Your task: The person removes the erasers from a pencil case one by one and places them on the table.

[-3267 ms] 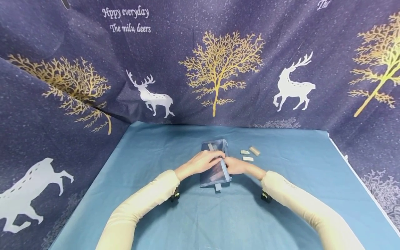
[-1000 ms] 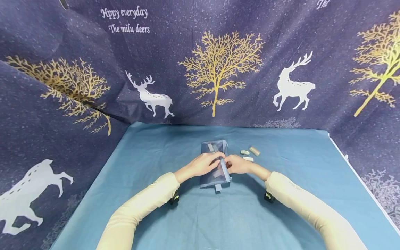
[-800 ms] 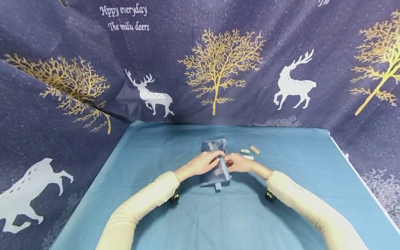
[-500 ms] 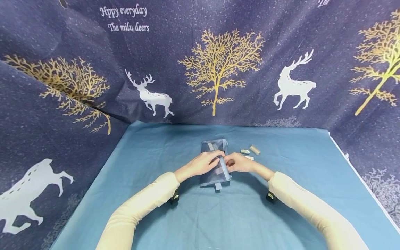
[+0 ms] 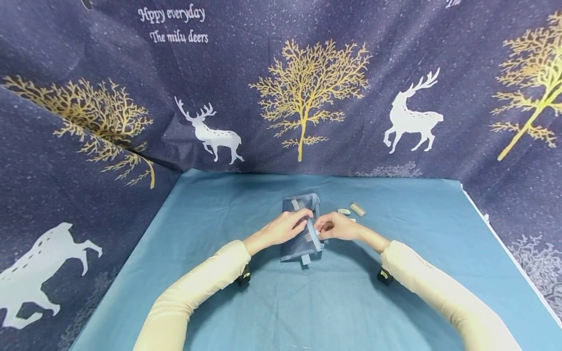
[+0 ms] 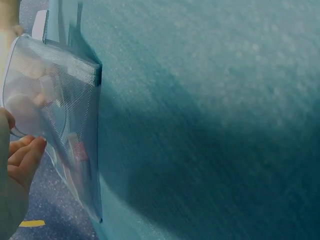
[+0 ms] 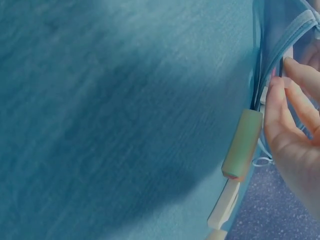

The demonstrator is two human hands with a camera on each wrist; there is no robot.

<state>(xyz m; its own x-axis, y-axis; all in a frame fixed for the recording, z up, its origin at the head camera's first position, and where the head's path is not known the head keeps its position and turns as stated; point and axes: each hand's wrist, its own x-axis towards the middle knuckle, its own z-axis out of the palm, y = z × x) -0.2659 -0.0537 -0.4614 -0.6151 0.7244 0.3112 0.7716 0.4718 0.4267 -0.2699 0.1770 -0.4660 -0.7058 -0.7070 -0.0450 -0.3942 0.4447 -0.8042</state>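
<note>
A blue mesh zip pouch (image 5: 291, 249) lies on the table, its zipped side facing right and parted. My left hand (image 5: 285, 228) grips the pouch near the middle of that zipper edge, thumb and fingers on either side of the mesh. At the opening, my right hand (image 5: 340, 227) pinches a small pale eraser (image 7: 287, 81), mostly covered by the fingertips. Through the mesh in the left wrist view, a slim white and pink piece (image 6: 79, 150) shows inside the pouch.
Right of the pouch lie a tan block (image 5: 357, 209), a pale green block (image 5: 344, 212) and a white block (image 5: 352, 220) partly behind my right hand. A pale tab (image 5: 306, 260) sticks out at the pouch's near end. Printed cloth (image 5: 342, 165) hangs behind the table.
My right hand has drawn back to the right from the pouch's opening, and a pale piece now shows at its fingertips. My left hand keeps its hold on the pouch.
</note>
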